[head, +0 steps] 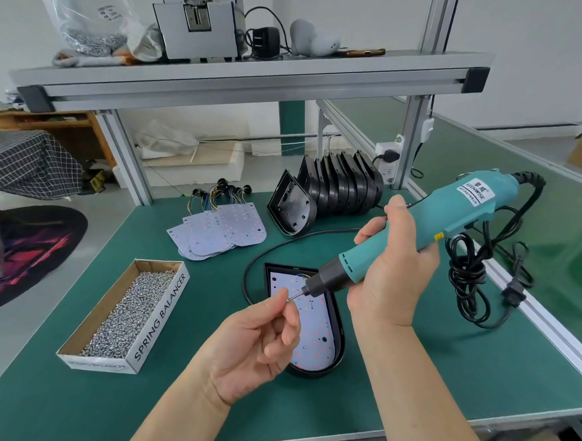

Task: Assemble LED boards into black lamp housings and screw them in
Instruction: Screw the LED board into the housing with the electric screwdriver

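A screw [292, 298] is loaded
Tiny, likely slippery, it is pinched by the left hand [255, 344]; the screwdriver [431, 225] is gripped mid-body by the right hand [393, 270].

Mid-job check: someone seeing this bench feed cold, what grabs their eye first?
The teal electric screwdriver, gripped in the right hand at centre right, its bit angled down to the left hand, which pinches what looks like a small screw. Just beneath them lies a black lamp housing with a white LED board seated in it; left of that, an open cardboard box of screws.
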The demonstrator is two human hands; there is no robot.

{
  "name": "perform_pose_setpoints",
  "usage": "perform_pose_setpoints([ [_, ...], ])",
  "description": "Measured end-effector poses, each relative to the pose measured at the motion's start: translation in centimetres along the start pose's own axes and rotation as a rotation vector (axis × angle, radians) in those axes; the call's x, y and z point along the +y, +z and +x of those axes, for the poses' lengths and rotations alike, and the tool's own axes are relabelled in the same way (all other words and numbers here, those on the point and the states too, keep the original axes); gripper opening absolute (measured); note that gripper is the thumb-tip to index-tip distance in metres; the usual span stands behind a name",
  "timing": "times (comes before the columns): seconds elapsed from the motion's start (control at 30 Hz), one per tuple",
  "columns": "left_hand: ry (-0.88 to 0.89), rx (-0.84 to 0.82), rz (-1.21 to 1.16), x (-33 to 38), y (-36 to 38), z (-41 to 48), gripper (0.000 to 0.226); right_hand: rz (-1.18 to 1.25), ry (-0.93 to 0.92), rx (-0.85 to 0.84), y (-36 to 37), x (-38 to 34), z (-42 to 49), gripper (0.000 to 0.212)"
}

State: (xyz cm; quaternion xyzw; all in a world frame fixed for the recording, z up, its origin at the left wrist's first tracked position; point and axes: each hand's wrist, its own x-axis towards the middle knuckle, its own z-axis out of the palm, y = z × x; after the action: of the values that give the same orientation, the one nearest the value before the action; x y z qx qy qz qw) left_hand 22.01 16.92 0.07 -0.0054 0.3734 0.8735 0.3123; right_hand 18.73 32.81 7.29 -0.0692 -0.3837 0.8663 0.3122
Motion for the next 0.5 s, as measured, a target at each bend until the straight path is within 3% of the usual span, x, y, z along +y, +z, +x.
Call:
perform_pose_setpoints([
  [0.5, 0.113, 0.144, 0.147, -0.54, 1.03, 0.1, 0.029, -0.007, 0.013, 0.015, -0.42, 0.41, 0.24, 0.019],
])
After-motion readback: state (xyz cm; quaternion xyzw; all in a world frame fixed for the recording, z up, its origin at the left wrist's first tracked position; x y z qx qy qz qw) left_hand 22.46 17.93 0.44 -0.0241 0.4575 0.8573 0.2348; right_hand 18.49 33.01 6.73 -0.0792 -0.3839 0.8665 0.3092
